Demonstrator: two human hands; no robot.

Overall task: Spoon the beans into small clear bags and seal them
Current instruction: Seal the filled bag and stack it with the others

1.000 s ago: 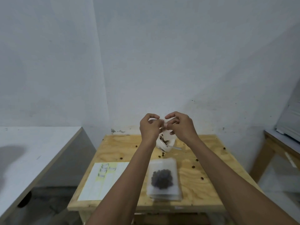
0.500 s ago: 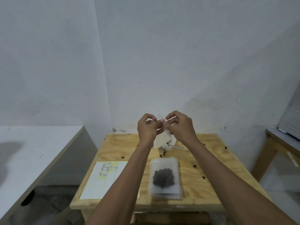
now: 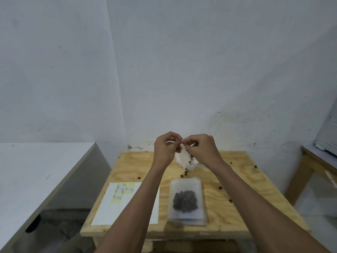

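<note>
From the head camera, your left hand (image 3: 166, 149) and right hand (image 3: 200, 149) meet above the desk (image 3: 237, 181), fingers curled, both pinching the top of a small clear bag (image 3: 183, 157) that hangs between them. A stack of bags (image 3: 187, 198) topped with beans (image 3: 185, 200) lies nearer you, a label sheet (image 3: 109, 207) to its left, loose beans (image 3: 220, 187) scattered around

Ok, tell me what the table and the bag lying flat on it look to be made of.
Table: apparently bare plywood, with pale swirling grain and a matte, unpainted top. Bag: thin plastic, seemingly clear to slightly cloudy, since the dark beans inside show through.
</note>
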